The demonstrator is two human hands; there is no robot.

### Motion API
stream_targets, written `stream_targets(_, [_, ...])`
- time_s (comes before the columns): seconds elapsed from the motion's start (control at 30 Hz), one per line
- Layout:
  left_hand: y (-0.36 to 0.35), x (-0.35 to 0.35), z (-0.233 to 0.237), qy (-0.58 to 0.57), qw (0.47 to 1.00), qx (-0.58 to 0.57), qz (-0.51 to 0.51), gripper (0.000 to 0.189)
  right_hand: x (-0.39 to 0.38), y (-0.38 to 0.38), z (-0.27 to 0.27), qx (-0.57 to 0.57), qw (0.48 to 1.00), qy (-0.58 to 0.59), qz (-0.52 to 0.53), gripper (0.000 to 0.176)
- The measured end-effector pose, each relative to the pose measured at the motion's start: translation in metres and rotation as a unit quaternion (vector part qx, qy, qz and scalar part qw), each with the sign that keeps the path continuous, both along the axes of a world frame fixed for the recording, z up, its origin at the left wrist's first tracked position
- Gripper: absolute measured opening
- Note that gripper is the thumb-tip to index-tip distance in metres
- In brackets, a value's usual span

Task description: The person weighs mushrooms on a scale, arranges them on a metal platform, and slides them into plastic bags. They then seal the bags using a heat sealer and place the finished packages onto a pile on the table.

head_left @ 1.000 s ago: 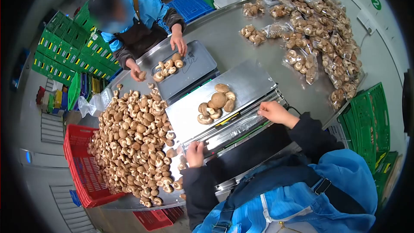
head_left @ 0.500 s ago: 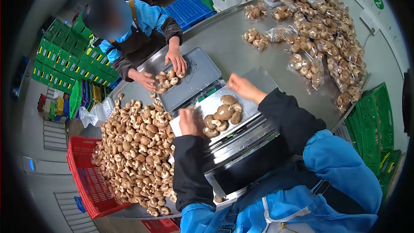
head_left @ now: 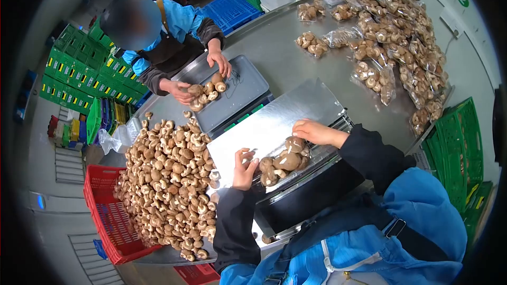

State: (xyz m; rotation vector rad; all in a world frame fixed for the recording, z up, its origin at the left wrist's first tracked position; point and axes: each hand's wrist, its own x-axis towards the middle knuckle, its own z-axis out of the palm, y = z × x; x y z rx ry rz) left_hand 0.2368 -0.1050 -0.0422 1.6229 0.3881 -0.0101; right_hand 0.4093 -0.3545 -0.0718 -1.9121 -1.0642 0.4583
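Note:
A small bunch of brown-capped mushrooms [head_left: 285, 161] lies on the metal wrapping machine [head_left: 274, 190] in front of me, with glossy clear film seemingly over it. My left hand [head_left: 244, 170] is at the bunch's left side, fingers loosely curled and apart from the thumb. At the far edge of the bunch, my right hand [head_left: 318, 133] has its fingertips and thumb close together, apparently on the film. Beyond both hands is a shiny flat metal plate [head_left: 248, 137].
A big mushroom heap [head_left: 169, 179] spills from a red crate [head_left: 100, 200] on the left. Across the table, a co-worker's hands [head_left: 219, 63] handle mushrooms on a grey tray [head_left: 248, 82]. Bagged mushrooms [head_left: 391, 37] pile up at right, near green crates [head_left: 457, 142].
The mushroom bunch has moved toward me and to the right, off the bright plate. My right hand has come down and nearer to it; my left hand has shifted slightly right and down.

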Motion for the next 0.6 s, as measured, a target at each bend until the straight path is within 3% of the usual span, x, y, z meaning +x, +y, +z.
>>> stream_targets(0.03, [0.009,-0.001,-0.020,-0.026,0.998,0.049,-0.010,0.048,-0.001,0.001,-0.003,0.019,0.998,-0.056,-0.008,0.029])
stream_targets(0.07, [-0.001,0.000,-0.008,-0.042,0.998,0.026,0.042,0.030,-0.004,0.001,-0.004,0.030,0.998,-0.061,-0.018,0.029])
stream_targets(0.13, [0.007,-0.003,-0.020,0.032,0.995,0.094,-0.019,0.015,-0.011,0.000,-0.005,0.054,0.995,-0.071,-0.034,0.029])
stream_targets(0.23, [-0.006,-0.010,-0.014,-0.020,0.937,0.349,0.000,0.022,-0.026,-0.003,0.017,0.017,0.998,-0.017,-0.065,0.031])
stream_targets(0.33, [-0.040,-0.028,0.034,-0.129,0.917,0.364,0.101,0.025,-0.043,-0.010,0.067,0.072,0.993,0.027,-0.090,0.032])
stream_targets(0.47, [-0.053,-0.057,0.070,-0.029,0.969,0.233,0.073,0.031,-0.058,-0.031,0.101,0.059,0.996,0.036,-0.060,0.032])
stream_targets(0.5, [-0.060,-0.067,0.077,0.012,0.985,0.156,0.077,0.035,-0.064,-0.039,0.097,0.060,0.996,0.044,-0.057,0.033])
stream_targets(0.53, [-0.067,-0.078,0.073,0.044,0.994,-0.004,0.096,0.038,-0.073,-0.049,0.095,0.046,0.994,0.085,-0.048,0.034])
stream_targets(0.6, [-0.073,-0.097,0.067,0.106,0.992,-0.067,0.035,0.039,-0.093,-0.070,0.096,0.015,0.985,0.169,-0.034,0.035])
